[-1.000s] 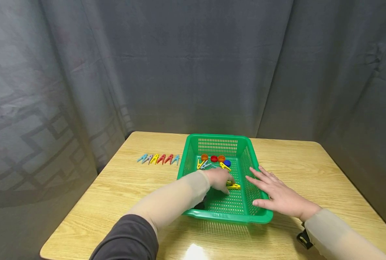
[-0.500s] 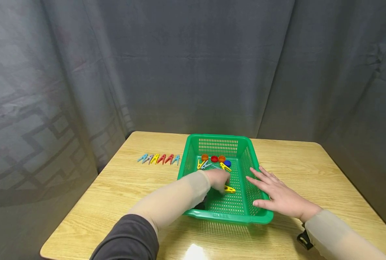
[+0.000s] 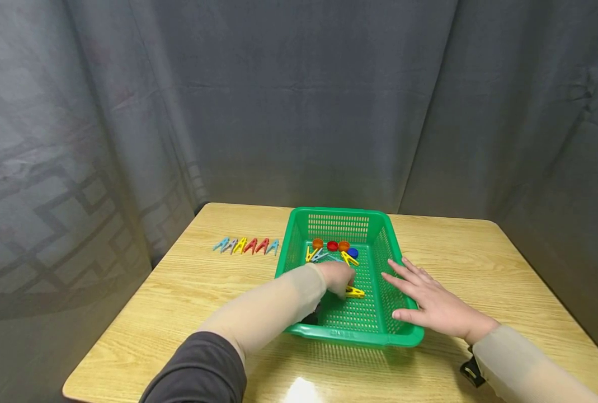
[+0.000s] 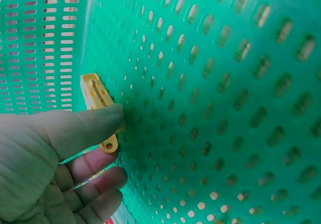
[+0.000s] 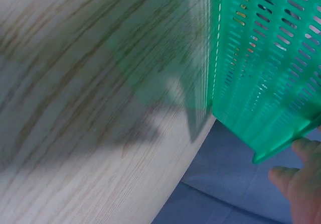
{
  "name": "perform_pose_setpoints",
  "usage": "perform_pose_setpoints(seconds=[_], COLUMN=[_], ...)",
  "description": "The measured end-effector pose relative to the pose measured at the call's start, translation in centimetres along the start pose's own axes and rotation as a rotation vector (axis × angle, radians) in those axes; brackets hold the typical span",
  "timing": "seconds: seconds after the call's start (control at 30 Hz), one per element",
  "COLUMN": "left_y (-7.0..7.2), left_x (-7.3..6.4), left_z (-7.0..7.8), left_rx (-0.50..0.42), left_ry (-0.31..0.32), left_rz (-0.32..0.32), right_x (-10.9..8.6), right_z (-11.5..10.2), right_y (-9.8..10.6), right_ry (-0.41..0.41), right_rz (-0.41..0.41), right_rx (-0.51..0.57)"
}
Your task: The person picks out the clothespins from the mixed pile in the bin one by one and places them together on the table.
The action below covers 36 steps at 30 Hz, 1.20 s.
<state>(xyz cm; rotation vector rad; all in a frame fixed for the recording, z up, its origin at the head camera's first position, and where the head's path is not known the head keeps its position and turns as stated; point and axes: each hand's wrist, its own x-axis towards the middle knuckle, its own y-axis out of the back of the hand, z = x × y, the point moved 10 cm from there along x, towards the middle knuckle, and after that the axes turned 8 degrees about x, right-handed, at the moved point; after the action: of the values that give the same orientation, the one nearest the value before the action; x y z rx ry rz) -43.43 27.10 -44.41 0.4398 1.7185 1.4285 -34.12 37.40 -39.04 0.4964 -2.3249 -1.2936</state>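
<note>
My left hand reaches down inside a green plastic basket. Between its thumb and fingers it pinches a yellow clothespin, close to the basket floor; part of the clip is hidden under the thumb. My right hand lies with spread, straight fingers on the basket's right rim. Toward the far end of the basket are more clothespins, among them a yellow one and a pale blue one. Several bottle caps sit behind them, including a red cap and a blue cap.
Left of the basket, a row of several clothespins, with a red one among them, lies on the wooden table. A grey curtain hangs behind the table.
The yellow clothespin in the basket has shifted slightly left and toward me, along with my left fingers. My right hand has stayed on the rim.
</note>
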Motion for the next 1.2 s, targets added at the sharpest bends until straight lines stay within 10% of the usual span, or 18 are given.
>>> perform_pose_setpoints(seconds=[1.2], left_y=[1.2], left_x=[0.2], left_z=[-0.3], left_rx=[-0.025], left_ry=[0.021], left_rz=[0.069], right_x=[-0.1], right_z=[-0.1], right_y=[0.1], right_ry=[0.016], right_rz=[0.007], right_rx=[0.011])
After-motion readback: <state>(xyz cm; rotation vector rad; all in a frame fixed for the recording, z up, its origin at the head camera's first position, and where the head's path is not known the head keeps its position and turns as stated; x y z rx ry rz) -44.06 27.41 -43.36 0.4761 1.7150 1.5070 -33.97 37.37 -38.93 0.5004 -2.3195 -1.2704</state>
